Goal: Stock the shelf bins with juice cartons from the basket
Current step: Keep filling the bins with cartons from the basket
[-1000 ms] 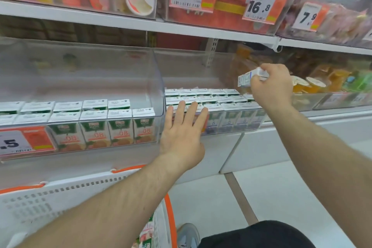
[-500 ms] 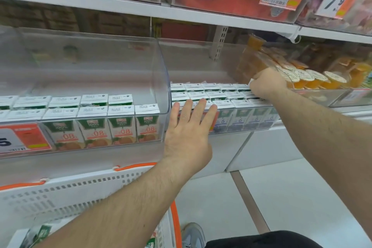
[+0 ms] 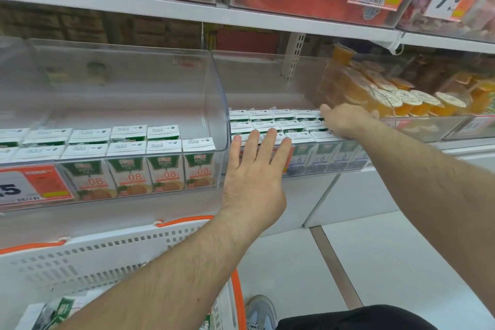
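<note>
The juice cartons [image 3: 284,126] with blue-purple fronts are sitting in tight rows inside the middle bin [image 3: 270,83], filling its floor from the front lip back several rows, while the space above them is standing empty. The right hand [image 3: 345,120] is resting on the cartons at the right end of that bin; whether its fingers are curling round a carton or only pressing down I cannot tell. The left hand [image 3: 254,174] is lying flat against the front of the same bin, fingers straight and spread, holding nothing. Left of this bin, the neighbouring bin [image 3: 120,83] is showing two rows of green orange-juice cartons [image 3: 134,161]. Below and nearer than the middle bin, the basket [image 3: 107,257] is still carrying a few green cartons [image 3: 63,311], so stocking appears well advanced but unfinished.
</note>
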Motion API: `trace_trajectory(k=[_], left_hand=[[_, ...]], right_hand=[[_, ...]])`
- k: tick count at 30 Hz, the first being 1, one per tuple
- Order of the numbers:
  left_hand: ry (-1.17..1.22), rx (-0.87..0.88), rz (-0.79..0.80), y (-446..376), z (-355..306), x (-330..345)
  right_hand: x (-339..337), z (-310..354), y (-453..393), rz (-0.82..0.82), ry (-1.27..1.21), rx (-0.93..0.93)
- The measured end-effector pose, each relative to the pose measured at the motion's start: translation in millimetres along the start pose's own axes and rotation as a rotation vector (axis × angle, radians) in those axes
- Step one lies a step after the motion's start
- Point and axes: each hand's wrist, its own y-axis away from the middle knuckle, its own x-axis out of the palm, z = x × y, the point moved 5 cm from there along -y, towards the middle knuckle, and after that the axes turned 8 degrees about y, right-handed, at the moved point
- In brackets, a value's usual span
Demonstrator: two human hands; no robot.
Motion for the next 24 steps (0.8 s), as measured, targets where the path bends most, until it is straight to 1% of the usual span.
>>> trace_trajectory(k=[2, 6, 8, 12, 16, 18, 21, 24], left_hand=[[-0.007, 0.002, 0.01, 1, 0, 0], [-0.035, 0.028, 0.039, 1, 0, 1], [-0.014, 0.035, 0.056, 1, 0, -1], [0.06, 0.077, 0.059, 8, 6, -11], [0.062, 0.066, 0.046, 30, 22, -22], [0.078, 0.056, 0.033, 43, 33, -25], [0.156, 0.052, -0.081, 66, 55, -32], [0.206, 0.047, -0.176, 90, 78, -38]], right_hand=[[8, 8, 11, 0.054, 0.037, 0.002], [12, 18, 38, 0.134, -0.054, 0.0], [13, 23, 57, 0.121, -0.06, -0.026], [17, 36, 93, -0.013, -0.037, -0.071], [20, 59, 137, -0.185, -0.185, -0.139], [23, 72, 162, -0.251, -0.208, -0.168], [27, 95, 201, -0.36, -0.211, -0.233], [36, 125, 239, -0.458, -0.284, -0.361]])
